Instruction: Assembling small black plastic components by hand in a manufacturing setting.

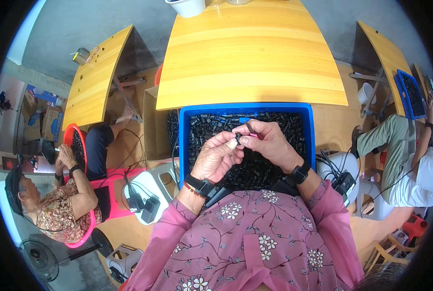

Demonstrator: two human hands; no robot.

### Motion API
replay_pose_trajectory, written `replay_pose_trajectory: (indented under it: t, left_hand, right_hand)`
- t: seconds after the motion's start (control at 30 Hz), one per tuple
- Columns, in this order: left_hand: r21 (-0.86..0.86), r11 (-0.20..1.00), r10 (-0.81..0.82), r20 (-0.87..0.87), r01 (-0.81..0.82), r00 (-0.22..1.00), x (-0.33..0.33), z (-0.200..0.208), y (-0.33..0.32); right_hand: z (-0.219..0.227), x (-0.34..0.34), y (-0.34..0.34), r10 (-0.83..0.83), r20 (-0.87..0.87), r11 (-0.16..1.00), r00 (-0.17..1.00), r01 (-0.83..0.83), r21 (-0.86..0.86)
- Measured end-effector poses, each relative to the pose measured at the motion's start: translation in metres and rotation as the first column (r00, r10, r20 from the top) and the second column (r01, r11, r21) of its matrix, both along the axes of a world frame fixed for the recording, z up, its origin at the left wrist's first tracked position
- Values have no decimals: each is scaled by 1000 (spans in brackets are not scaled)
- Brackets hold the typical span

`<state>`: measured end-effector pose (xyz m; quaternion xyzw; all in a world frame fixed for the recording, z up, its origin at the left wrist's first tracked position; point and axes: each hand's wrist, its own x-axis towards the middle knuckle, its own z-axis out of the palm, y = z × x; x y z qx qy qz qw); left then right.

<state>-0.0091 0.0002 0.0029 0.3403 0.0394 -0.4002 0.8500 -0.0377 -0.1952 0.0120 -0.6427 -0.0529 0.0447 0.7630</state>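
Observation:
Over a blue plastic bin point(309, 145) full of small black plastic fittings point(274, 167), my two hands meet. My left hand point(215, 157) is closed, pinching a small black plastic fitting point(238, 137) between thumb and fingertips. Against the same piece rests the thumb of my right hand point(274, 141). That hand is closed round a slim dark and pink tool point(250, 130), mostly hidden by the fingers, so its exact kind cannot be made out. A small blue piece point(244, 120) shows just beyond the right fingers.
A yellow wooden table point(245, 53) stands just beyond the bin, with a white tub point(190, 7) on its far edge. Stools with black adapters and cables point(143, 203) flank me. A co-worker point(63, 203) sits at the left, another point(410, 169) at the right.

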Motion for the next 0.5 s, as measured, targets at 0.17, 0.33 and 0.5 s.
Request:
replay_pose_trajectory:
  t: [0.17,0.33,0.5]
  left_hand:
    - [20,1000,-17,58,15,998,1,-2,1]
    - [108,994,-17,116,5,993,-2,2,-2]
    - [67,998,-3,43,0,999,0,5,-1]
  right_hand:
    - [7,-1,-2,6,-21,1000,1000,-7,-13]
    - [4,-1,-3,-11,-42,999,999,9,-47]
    - [0,0,-5,-10,-94,1000,995,10,2]
